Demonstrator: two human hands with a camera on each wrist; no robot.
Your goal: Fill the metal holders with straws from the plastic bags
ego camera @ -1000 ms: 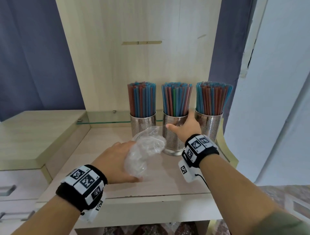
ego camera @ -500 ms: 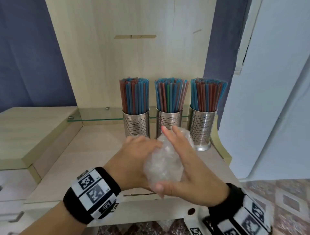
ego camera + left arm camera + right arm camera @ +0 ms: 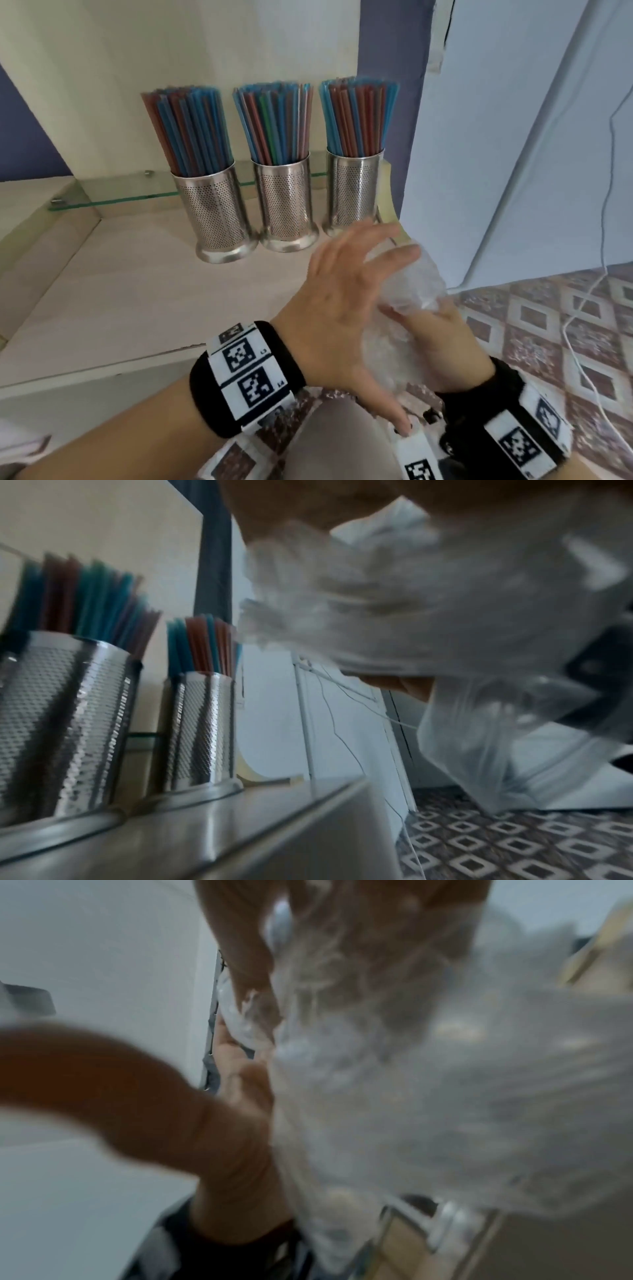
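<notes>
No legible text on anything in view

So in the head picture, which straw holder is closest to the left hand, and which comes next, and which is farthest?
From the left hand:
1. Right holder, just beyond the fingertips, by the wall.
2. Middle holder, further left.
3. Left holder, farthest, at the other end of the row.

- A pale wooden desk (image 3: 137, 301) with a tall light back panel (image 3: 205, 44).
- A narrow glass shelf (image 3: 113, 197) runs along the panel's foot.
- Dark blue wall (image 3: 387, 51) shows beside the panel.
- To the right, a white door (image 3: 513, 137) and a thin white cable (image 3: 582, 308).
- Floor (image 3: 548, 325) tiled in a brown and white diamond pattern.
</notes>
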